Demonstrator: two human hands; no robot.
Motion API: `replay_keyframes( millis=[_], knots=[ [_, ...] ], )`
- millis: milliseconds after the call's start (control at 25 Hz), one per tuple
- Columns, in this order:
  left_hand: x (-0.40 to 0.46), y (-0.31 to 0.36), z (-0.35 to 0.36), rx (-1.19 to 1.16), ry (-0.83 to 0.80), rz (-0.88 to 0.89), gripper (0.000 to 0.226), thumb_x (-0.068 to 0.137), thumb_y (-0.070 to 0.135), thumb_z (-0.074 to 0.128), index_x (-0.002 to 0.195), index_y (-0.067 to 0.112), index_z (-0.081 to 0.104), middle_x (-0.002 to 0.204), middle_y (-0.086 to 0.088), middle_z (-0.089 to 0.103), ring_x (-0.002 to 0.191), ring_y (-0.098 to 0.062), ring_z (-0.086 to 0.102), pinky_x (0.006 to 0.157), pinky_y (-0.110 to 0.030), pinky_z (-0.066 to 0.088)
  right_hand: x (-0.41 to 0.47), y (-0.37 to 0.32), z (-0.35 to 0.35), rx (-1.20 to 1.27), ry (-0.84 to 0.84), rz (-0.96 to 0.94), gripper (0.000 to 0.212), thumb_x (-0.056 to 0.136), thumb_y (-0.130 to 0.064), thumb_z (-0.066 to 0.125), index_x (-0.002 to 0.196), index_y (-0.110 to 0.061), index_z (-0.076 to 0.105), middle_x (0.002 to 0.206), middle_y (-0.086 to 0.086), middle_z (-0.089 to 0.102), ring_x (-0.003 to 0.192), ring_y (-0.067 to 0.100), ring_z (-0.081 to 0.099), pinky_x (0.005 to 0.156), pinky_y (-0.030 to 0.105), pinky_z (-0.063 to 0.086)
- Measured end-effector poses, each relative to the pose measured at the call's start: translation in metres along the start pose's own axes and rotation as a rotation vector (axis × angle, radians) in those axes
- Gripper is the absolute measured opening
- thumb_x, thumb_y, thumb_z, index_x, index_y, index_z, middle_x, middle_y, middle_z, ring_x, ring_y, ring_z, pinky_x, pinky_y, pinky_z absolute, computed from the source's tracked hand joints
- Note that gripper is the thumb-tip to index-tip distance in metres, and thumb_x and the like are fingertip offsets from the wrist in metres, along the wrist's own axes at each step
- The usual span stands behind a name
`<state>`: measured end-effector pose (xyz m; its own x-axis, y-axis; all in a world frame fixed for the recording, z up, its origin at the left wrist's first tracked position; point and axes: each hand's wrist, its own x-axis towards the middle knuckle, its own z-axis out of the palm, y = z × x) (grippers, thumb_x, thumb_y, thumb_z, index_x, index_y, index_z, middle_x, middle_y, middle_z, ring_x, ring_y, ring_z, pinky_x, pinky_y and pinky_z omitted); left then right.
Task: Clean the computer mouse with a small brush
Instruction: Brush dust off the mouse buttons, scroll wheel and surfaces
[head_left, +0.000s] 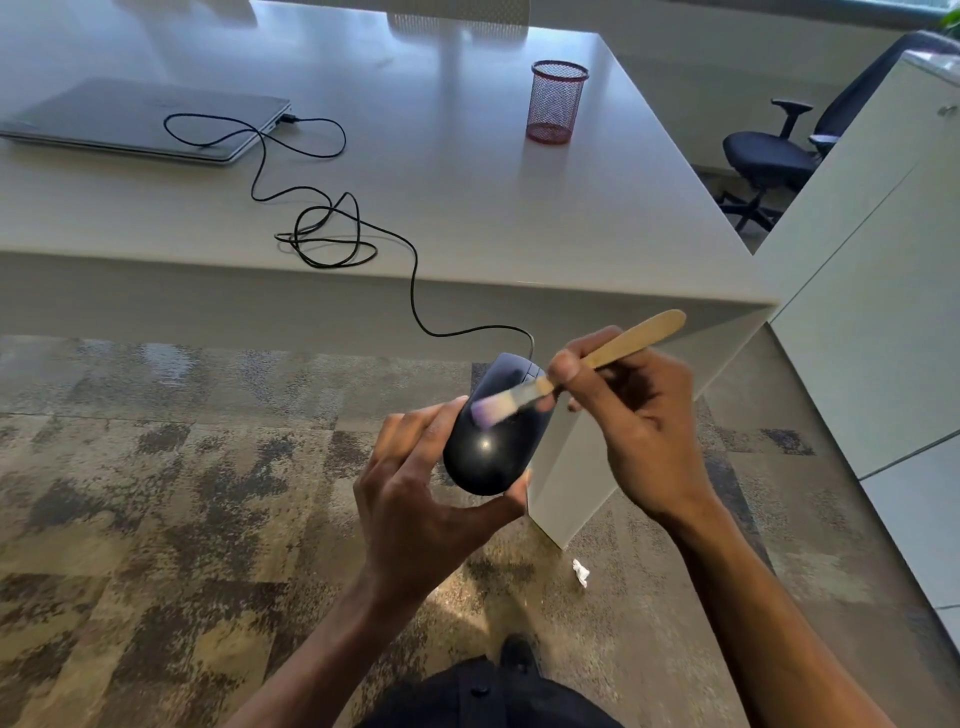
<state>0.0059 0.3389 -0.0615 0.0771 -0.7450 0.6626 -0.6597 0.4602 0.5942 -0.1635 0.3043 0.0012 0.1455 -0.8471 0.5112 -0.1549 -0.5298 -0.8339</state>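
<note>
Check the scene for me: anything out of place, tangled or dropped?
Two small things. A crumpled white scrap lies on the carpet near the desk's corner. The mouse cable sits in a loose tangle on the desk, trailing off its edge. Nothing looks damaged.

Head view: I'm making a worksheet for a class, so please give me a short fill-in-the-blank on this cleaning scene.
1. The left hand holds the black ____ off the desk.
2. The right hand pinches a brush with a ____ handle.
3. The cable plugs into a closed ____.
4. The mesh pen cup is ____.

Missing words: mouse; wooden; laptop; red
</note>
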Motion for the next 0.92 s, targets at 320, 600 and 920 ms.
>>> replay_keyframes(
  millis=[320,600,920],
  knots=[
    [0.002,0.003,-0.001,0.004,-0.014,0.02,0.069,0.068,0.054,0.07,0.111,0.0,0.066,0.104,-0.009,0.068,0.092,-0.017,0.058,0.074,-0.022,0.048,0.021,0.013,-0.009,-0.201,0.21,0.122,0.012,0.098,-0.018,0.058,0.092,-0.012,0.067,0.078,-0.007,0.071,0.074,0.001,0.07,0.07,0.012,0.051],
    [0.004,0.004,0.0,-0.014,0.007,-0.016,0.069,0.069,0.054,0.071,0.111,0.0,0.065,0.105,-0.008,0.068,0.093,-0.018,0.059,0.077,-0.022,0.048,0.012,0.006,-0.02,-0.034,0.125,-0.025,0.013,0.098,-0.017,0.057,0.09,-0.02,0.066,0.078,-0.014,0.071,0.075,0.005,0.07,0.07,0.013,0.051],
    [0.006,0.006,0.007,-0.024,0.043,-0.005,0.066,0.067,0.047,0.074,0.109,-0.002,0.066,0.103,-0.01,0.068,0.091,-0.019,0.059,0.081,-0.01,0.043,0.01,0.018,-0.035,-0.171,0.285,0.068,0.013,0.098,-0.018,0.058,0.089,-0.019,0.067,0.078,-0.015,0.072,0.075,0.005,0.071,0.068,0.012,0.05]
  ],
)
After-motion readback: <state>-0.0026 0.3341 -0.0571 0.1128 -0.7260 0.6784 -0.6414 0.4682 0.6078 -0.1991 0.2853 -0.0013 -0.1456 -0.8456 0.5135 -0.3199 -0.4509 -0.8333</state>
